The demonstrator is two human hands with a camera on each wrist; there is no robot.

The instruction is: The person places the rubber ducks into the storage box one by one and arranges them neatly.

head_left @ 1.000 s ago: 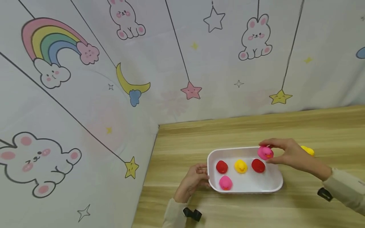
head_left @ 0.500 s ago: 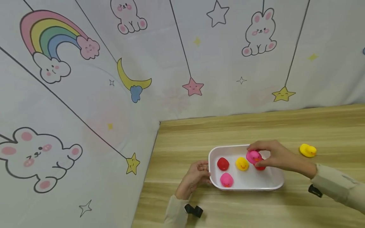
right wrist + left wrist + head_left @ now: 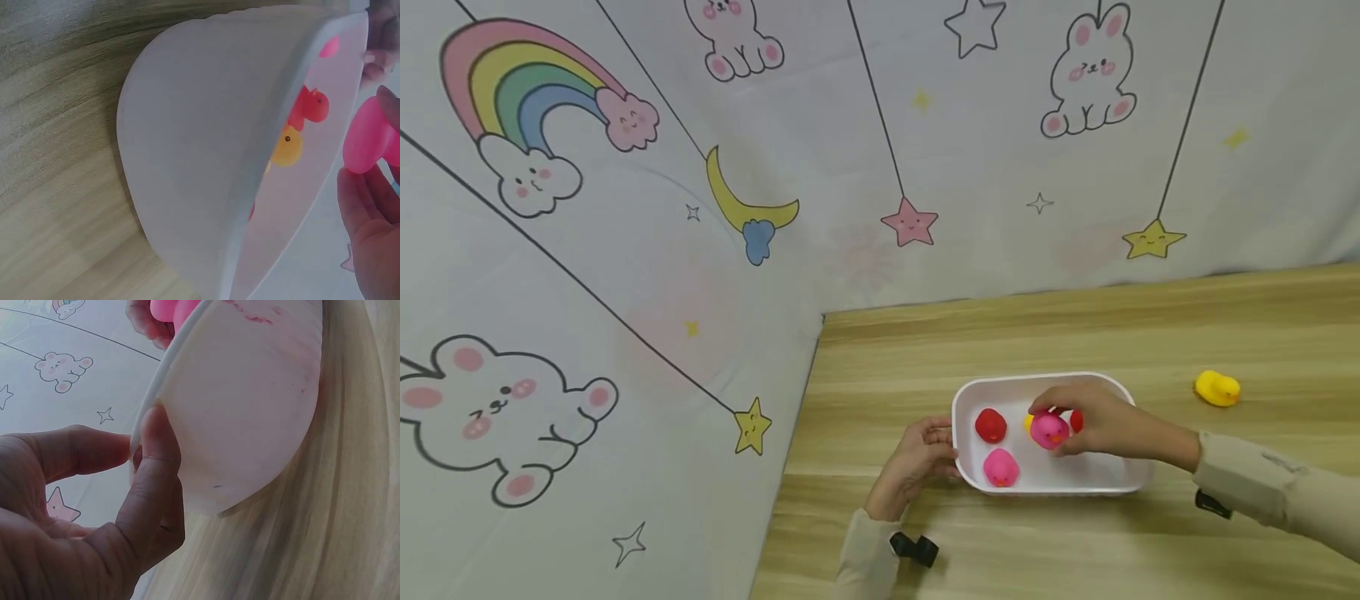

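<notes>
My right hand (image 3: 1108,423) pinches a pink rubber duck (image 3: 1049,431) above a white plastic tub (image 3: 1075,478). Below the held duck, a yellow duck (image 3: 287,147) is mostly hidden in the head view; a red duck (image 3: 1077,421) shows only partly behind the fingers. Towards the tub's left end lie another red duck (image 3: 991,426) and a pink duck (image 3: 1002,468). At that end my left hand (image 3: 913,467) grips the tub's rim; the left wrist view shows the rim between thumb and fingers (image 3: 134,506).
One yellow rubber duck (image 3: 1217,389) sits on the wood-patterned table (image 3: 1045,550), right of the tub. A white cloth (image 3: 1000,250) printed with rabbits, stars and a rainbow hangs behind and along the left side.
My right hand has carried the pink duck leftward from the tub's back right rim to over its middle. The left hand has kept its grip on the rim.
</notes>
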